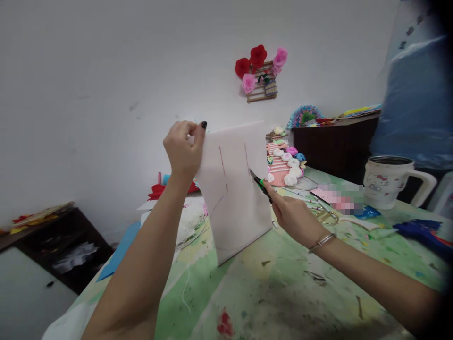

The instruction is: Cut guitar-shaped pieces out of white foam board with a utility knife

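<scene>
Mug: on the white Hello Kitty mug (pixel 380 189) I recognise the printed cat with its red bow; any small lettering there is too fine for me to read.
Blue plastic wrapping (pixel 417 104): dark characters show above it, too blurred for me to read; its right side fades into the black picture edge.
Pink card (pixel 323 192): partly masked by pixelation, its print hidden from me.
White sheet: the stiff white sheet (pixel 239 203) stands slightly tilted at mid-view, lower edge on the paint-stained table (pixel 198 293); I see two near-vertical lines, a curve at left and a faint arc below.
Left hand: the left hand (pixel 184 148) pinches the sheet's upper left corner, thumb in front; I cannot see the fingertips behind.
Right hand: the right hand (pixel 293 215) is closed around a black-and-green utility knife (pixel 262 185), its underside fingers hidden from me.
Blade: beside the right-hand line; I cannot tell whether it pierces the sheet.
</scene>
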`<state>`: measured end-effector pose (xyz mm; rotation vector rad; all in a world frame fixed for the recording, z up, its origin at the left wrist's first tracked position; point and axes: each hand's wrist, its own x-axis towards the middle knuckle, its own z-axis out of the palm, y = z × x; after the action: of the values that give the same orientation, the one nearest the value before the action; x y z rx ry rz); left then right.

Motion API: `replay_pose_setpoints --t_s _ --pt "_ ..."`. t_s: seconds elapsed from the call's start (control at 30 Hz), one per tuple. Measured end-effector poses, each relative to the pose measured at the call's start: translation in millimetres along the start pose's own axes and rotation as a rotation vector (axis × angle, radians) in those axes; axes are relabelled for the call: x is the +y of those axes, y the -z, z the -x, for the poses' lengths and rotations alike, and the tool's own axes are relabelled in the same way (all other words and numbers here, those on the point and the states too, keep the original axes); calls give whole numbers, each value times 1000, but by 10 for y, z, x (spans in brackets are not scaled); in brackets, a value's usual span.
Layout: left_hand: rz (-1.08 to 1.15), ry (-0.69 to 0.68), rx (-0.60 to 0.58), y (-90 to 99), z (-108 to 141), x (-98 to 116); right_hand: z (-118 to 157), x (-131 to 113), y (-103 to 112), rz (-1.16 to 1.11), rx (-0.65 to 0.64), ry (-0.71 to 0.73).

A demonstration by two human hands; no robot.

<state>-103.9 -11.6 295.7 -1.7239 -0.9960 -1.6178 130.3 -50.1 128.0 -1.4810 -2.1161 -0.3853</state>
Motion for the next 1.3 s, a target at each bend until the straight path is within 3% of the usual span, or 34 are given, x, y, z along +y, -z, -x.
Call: replay_pose_setpoints --t_s 0.1,0.23,0.33,0.4,0.6,0.83,1.03,1.3 --pt "267 176 55 141 339 9 -21 -12 52 -14 -19 -18" --pt "626 570 -269 244 1205 32 -33 -29 35 -49 -16 -20" --pt "650 801 -360 187 1781 30 -33 -40 -22 -50 10 -23" --pt "581 840 -369 115 1985 19 -32 -50 -55 -43 26 -29" --pt "409 962 -277 -40 2044 -20 -30 -72 -94 -63 24 -34" --pt "451 979 -227 -78 2102 -30 -17 -61 -102 -4 12 -34" --pt "510 1078 -295 -85 2055 -23 10 -73 -125 9 11 -36" --pt "474 1080 -305 -96 2038 -29 -9 -56 -152 56 -6 -35"
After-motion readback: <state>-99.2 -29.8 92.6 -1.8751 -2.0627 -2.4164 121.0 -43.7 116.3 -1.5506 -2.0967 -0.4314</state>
